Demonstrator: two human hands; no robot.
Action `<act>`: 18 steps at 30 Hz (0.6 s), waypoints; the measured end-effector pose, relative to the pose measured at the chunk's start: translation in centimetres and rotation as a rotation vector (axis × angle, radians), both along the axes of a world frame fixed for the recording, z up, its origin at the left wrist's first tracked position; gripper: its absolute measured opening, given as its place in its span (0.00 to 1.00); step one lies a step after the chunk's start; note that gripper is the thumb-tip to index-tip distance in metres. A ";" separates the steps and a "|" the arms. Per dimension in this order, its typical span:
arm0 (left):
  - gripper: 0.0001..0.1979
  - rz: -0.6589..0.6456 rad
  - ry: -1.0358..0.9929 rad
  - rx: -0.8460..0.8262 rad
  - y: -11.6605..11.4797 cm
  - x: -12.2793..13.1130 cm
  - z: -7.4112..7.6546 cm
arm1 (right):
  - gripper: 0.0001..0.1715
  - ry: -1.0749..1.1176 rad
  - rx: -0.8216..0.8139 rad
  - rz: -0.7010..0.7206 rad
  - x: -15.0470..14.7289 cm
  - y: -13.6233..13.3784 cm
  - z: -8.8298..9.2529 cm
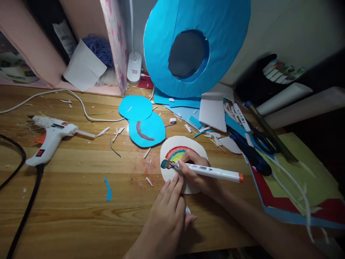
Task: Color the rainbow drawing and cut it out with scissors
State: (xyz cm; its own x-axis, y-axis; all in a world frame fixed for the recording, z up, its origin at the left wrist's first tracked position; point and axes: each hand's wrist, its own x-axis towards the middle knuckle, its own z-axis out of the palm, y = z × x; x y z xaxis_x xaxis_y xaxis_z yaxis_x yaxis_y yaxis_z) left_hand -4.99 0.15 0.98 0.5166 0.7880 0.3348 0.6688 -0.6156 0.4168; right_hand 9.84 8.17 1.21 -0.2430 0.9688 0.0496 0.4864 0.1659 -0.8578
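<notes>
My right hand (198, 174) is closed around a white marker (207, 172) with an orange end cap, its dark tip resting on the left part of a cream paper disc (198, 145). A coloured rainbow (176, 154) is drawn on that disc. My left hand (167, 212) lies just below the disc, with its fingers stretched out and pressing on the disc's lower edge. Something small and white shows under its thumb; I cannot make it out.
Two blue paper ovals (140, 118) lie behind the disc. A large blue ring (223, 46) leans at the back. A white glue gun (51, 135) with a black cable lies at left. Scissors (260, 142), paper sheets and scraps crowd the right side.
</notes>
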 end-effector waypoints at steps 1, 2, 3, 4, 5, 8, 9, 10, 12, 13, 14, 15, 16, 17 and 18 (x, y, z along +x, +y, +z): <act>0.18 0.000 -0.004 -0.006 0.0 0.0 0.0 | 0.13 0.001 -0.007 -0.006 0.0 0.0 0.0; 0.18 0.001 -0.008 -0.009 0.0 0.0 -0.1 | 0.13 0.003 -0.015 -0.010 0.0 0.0 0.0; 0.18 0.002 -0.010 -0.012 0.0 0.0 -0.1 | 0.13 0.005 -0.022 -0.012 0.0 0.0 0.0; 0.17 0.001 -0.010 -0.013 0.0 -0.1 -0.1 | 0.13 0.010 -0.027 -0.010 0.0 0.0 0.1; 0.17 0.000 -0.011 -0.014 0.0 -0.1 -0.2 | 0.14 0.017 -0.030 -0.008 0.0 0.1 0.1; 0.14 -0.005 -0.017 -0.024 0.0 -0.2 -0.2 | 0.14 0.062 -0.047 0.012 0.1 0.1 -0.1; 0.13 -0.007 -0.027 -0.028 0.0 -0.2 -0.3 | 0.14 0.092 -0.044 0.011 0.1 0.1 -0.1; 0.12 -0.005 -0.039 -0.033 0.0 -0.3 -0.3 | 0.15 0.137 -0.028 -0.006 0.2 0.0 -0.2; 0.10 0.003 -0.090 -0.020 0.0 -0.6 -0.2 | 0.16 0.277 0.030 -0.085 0.5 -0.2 -0.2; 0.09 0.015 -0.132 -0.020 0.0 -0.8 -0.1 | 0.17 0.362 0.065 -0.129 0.6 -0.5 0.0; 0.09 0.034 -0.181 -0.034 -0.1 -1.0 0.0 | 0.18 0.440 0.103 -0.154 0.8 -0.8 0.2; 0.10 0.065 -0.238 -0.065 -0.1 -1.2 0.2 | 0.18 0.500 0.147 -0.144 0.9 -1.1 0.5; 0.11 0.100 -0.296 -0.112 -0.2 -1.4 0.4 | 0.18 0.535 0.193 -0.103 1.0 -1.6 0.9; 0.12 0.137 -0.348 -0.165 -0.3 -1.6 0.6 | 0.19 0.535 0.231 -0.040 1.0 -2.1 1.3; 0.13 0.172 -0.389 -0.216 -0.3 -1.7 0.8 | 0.19 0.487 0.241 0.016 1.0 -2.6 1.7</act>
State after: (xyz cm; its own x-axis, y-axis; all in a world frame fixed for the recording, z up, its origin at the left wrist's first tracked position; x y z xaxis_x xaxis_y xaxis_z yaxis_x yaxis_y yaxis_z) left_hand -6.74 -0.18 1.82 0.2410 0.9241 0.2967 0.5223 -0.3812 0.7628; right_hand 10.84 5.55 2.89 -0.1510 0.9126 0.3800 0.0381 0.3895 -0.9202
